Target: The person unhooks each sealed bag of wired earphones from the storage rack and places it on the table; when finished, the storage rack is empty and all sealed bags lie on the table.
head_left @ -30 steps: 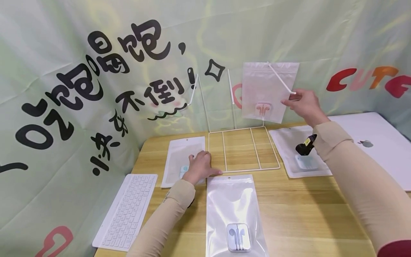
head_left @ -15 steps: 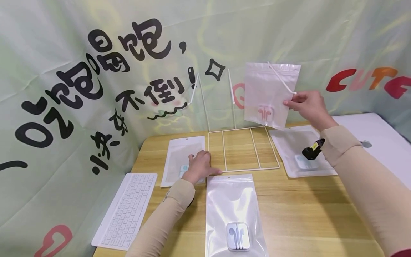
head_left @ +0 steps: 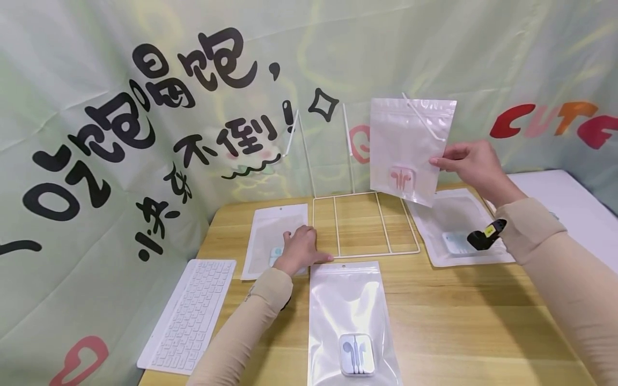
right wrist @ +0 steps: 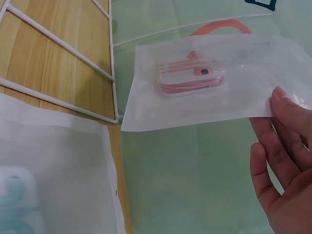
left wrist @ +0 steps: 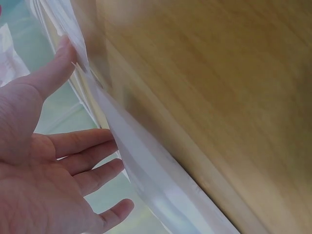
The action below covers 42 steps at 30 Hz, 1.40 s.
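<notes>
My right hand [head_left: 478,163] pinches the right edge of a clear zip bag [head_left: 410,128] between thumb and fingers. Low in the bag sits a case of pink earphones [head_left: 402,178], also plain in the right wrist view [right wrist: 191,80]. A rod of the white wire rack [head_left: 377,254] crosses the bag's upper part in the head view. My left hand [head_left: 301,249] rests at the rack's front left corner, fingers extended, thumb along the front wire. In the left wrist view its fingertips [left wrist: 100,136] meet a bag's edge. Another zip bag [head_left: 338,300] with white earphones [head_left: 357,355] lies in front.
A bag [head_left: 263,230] with a pale blue item lies left of the rack, partly under my left hand. Right of it lies another bag [head_left: 444,214]. A white keyboard [head_left: 193,316] lies at the left, a closed laptop [head_left: 536,185] at the right. A printed curtain stands behind.
My right hand has moved right and down, and the bag of pink earphones has come lower with it; its top edge now sits below the rod's far end. My left hand has stayed put.
</notes>
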Available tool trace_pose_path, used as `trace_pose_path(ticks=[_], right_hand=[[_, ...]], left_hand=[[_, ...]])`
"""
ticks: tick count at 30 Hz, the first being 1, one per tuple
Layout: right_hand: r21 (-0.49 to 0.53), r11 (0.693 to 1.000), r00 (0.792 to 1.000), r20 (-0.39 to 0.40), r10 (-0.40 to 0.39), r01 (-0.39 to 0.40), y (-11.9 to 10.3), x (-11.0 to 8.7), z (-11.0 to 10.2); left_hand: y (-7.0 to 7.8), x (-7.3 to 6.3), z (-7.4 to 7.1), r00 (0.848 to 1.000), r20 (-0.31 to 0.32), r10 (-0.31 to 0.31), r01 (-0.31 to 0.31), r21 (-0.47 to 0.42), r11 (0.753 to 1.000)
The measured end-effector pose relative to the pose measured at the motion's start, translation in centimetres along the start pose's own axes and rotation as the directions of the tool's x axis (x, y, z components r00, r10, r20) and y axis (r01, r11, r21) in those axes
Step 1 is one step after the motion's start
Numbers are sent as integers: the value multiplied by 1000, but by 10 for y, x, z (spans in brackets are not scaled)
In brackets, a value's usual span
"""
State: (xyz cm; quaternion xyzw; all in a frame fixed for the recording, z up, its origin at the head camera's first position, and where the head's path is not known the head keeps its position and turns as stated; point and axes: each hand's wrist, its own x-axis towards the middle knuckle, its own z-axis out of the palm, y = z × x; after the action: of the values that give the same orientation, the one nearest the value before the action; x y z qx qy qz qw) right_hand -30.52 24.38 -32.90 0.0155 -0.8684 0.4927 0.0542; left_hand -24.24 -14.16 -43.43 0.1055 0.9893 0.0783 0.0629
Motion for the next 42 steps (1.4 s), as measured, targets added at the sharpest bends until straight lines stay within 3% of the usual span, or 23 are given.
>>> trace_pose_path(ticks=[12, 19, 26, 42], right_hand=[[-29, 999, 999, 11, -33, 33, -1, -22, -7], [17, 997, 996, 41, -82, 82, -3, -37, -9], [-22, 994, 993, 52, -109, 111, -3, -51, -13], [19, 985, 983, 67, -173, 173, -12, -89, -23]], left_hand=[[-1, 1, 1, 1000, 4, 2, -2, -7, 1000], [-2, 0, 0, 1000, -6, 10, -10, -15, 1000], [-1, -1, 0, 1000, -2, 11, -11, -16, 1000], [2, -1, -2, 1000, 2, 7, -7, -6, 1000]])
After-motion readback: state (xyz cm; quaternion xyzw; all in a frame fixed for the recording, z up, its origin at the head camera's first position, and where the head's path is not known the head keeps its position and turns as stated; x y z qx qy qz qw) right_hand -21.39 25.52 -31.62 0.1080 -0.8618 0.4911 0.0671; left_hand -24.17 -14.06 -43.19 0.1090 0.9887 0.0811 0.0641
